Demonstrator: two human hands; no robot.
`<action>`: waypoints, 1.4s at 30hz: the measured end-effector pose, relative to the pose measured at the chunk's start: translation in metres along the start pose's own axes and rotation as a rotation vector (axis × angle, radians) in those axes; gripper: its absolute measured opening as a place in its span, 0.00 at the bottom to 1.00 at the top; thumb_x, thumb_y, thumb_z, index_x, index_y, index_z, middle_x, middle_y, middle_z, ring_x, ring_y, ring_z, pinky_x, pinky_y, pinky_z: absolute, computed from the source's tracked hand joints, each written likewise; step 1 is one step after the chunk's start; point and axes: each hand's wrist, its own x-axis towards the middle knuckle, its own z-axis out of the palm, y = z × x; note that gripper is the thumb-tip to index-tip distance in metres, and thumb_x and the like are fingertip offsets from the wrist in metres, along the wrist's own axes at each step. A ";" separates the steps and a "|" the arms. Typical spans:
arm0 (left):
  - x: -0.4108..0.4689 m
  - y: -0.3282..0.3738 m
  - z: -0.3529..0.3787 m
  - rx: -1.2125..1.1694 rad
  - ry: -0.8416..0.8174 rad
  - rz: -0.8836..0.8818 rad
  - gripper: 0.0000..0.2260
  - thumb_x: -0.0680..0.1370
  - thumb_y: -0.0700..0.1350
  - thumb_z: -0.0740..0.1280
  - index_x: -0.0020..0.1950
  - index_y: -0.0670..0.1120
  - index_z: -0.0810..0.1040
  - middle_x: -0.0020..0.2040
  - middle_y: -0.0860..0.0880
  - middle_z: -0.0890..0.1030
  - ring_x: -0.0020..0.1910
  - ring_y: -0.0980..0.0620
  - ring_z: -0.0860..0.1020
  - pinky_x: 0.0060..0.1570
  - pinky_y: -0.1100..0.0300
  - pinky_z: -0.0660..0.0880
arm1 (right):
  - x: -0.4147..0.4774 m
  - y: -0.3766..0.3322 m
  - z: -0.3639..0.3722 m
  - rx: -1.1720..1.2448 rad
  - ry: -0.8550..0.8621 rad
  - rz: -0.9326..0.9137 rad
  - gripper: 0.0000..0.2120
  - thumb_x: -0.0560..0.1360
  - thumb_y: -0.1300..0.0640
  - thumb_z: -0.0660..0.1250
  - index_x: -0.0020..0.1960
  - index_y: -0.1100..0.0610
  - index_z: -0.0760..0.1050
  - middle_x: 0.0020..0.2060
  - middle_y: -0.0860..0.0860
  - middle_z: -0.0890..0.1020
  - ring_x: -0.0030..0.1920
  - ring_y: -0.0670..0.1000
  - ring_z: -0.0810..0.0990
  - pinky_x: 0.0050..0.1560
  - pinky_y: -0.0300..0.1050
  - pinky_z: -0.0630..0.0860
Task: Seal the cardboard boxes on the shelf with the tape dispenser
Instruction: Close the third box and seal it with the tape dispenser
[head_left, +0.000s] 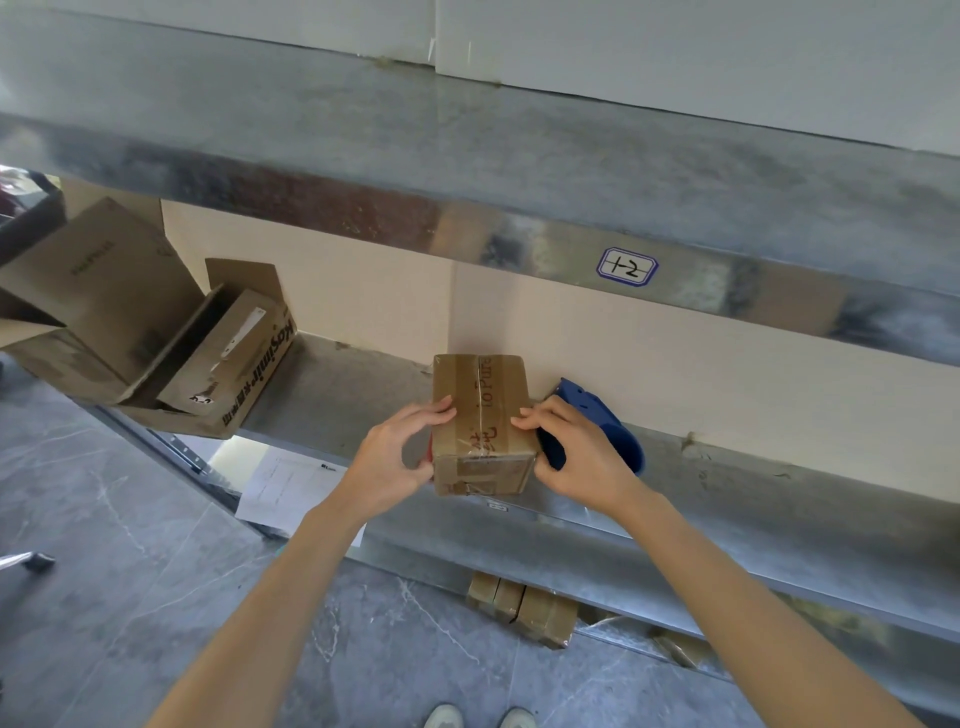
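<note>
A small brown cardboard box (483, 415) stands on the metal shelf (337, 395), with tape along its top seam and over its front end. My left hand (395, 457) grips its left side, fingertips on the top edge and thumb low at the front. My right hand (576, 457) holds the right side, fingertips on the top edge and thumb at the front corner. The blue tape dispenser (608, 426) lies on the shelf right of the box, partly under my right palm. Something red (430, 451) shows at the box's left, mostly hidden.
A larger open cardboard box (156, 353) with smaller boxes inside tilts at the shelf's left end. An upper shelf beam (467, 218) labelled 1-2 overhangs. Taped boxes (524, 613) sit below on the lower level. A paper sheet (285, 483) lies under the shelf.
</note>
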 end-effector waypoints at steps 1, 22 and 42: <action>-0.001 0.000 0.000 -0.013 -0.014 -0.017 0.29 0.73 0.31 0.72 0.71 0.52 0.76 0.71 0.59 0.73 0.71 0.63 0.69 0.73 0.52 0.68 | 0.000 -0.001 -0.002 0.020 -0.014 0.010 0.19 0.75 0.62 0.70 0.65 0.55 0.76 0.57 0.41 0.74 0.68 0.39 0.71 0.66 0.42 0.72; -0.007 0.018 0.046 -0.019 0.345 -0.047 0.13 0.78 0.46 0.70 0.62 0.49 0.79 0.66 0.62 0.76 0.52 0.50 0.79 0.54 0.52 0.79 | 0.009 -0.039 0.034 0.087 0.328 0.296 0.18 0.71 0.47 0.76 0.54 0.58 0.78 0.52 0.47 0.72 0.48 0.44 0.75 0.50 0.39 0.76; -0.032 0.022 0.022 0.352 0.296 0.042 0.23 0.76 0.57 0.69 0.69 0.50 0.76 0.67 0.58 0.74 0.68 0.59 0.66 0.66 0.61 0.68 | 0.034 -0.013 0.000 0.256 0.132 0.358 0.17 0.73 0.56 0.75 0.61 0.51 0.78 0.58 0.49 0.79 0.56 0.48 0.77 0.59 0.44 0.74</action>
